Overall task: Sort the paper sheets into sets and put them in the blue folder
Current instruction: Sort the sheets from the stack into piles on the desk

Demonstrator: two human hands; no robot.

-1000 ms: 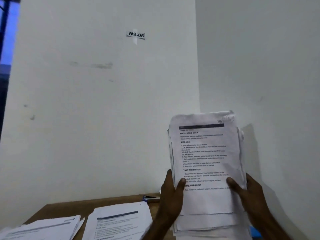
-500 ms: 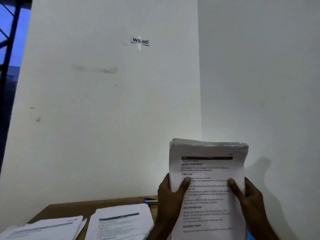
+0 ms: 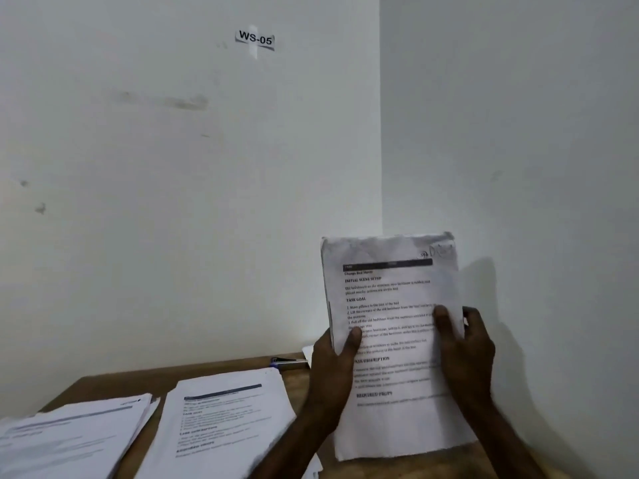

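Both hands held one stack of printed sheets (image 3: 390, 340) upright above the wooden table (image 3: 103, 383), near the wall corner. The left hand (image 3: 332, 371) pinched its left edge, thumb in front; the right hand (image 3: 466, 354) gripped the right edge. Two paper piles (image 3: 221, 420) lay on the left.

left hand (image 3: 332, 371) + right hand (image 3: 466, 350): grip upright paper stack (image 3: 390, 305) | two piles on table (image 3: 297, 371)

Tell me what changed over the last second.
The paper stack dropped toward the table, then came back up; its staggered lower edges now look even. The left hand and right hand kept gripping its sides, thumbs in front. The left pile and middle pile on the table stayed put.
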